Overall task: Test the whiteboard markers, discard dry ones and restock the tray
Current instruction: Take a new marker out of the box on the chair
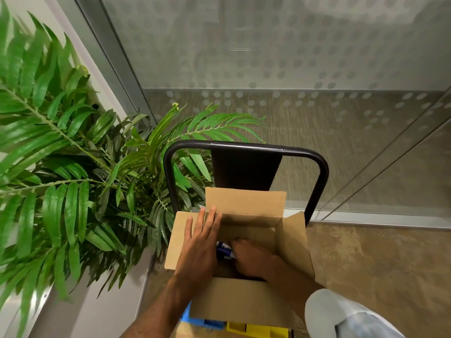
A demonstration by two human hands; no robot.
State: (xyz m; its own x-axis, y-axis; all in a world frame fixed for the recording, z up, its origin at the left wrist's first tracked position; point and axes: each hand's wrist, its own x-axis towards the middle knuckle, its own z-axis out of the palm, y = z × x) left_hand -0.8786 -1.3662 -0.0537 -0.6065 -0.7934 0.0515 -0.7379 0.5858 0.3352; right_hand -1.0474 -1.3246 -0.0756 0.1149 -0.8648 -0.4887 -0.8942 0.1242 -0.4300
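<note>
An open cardboard box (294, 242) stands on a cart, its flaps folded outward. My left hand (199, 242) lies flat with straight fingers on the box's left flap and rim. My right hand (253, 259) reaches down inside the box, its fingers curled over blue and white markers (224, 250) that lie at the bottom. Most of the markers are hidden by my hands.
The cart's black tubular handle (244, 147) arches behind the box. A large green palm plant (73, 154) fills the left side. A frosted, dotted glass wall (268, 57) stands ahead. Blue (195, 320) and yellow (256, 330) bins show below the box.
</note>
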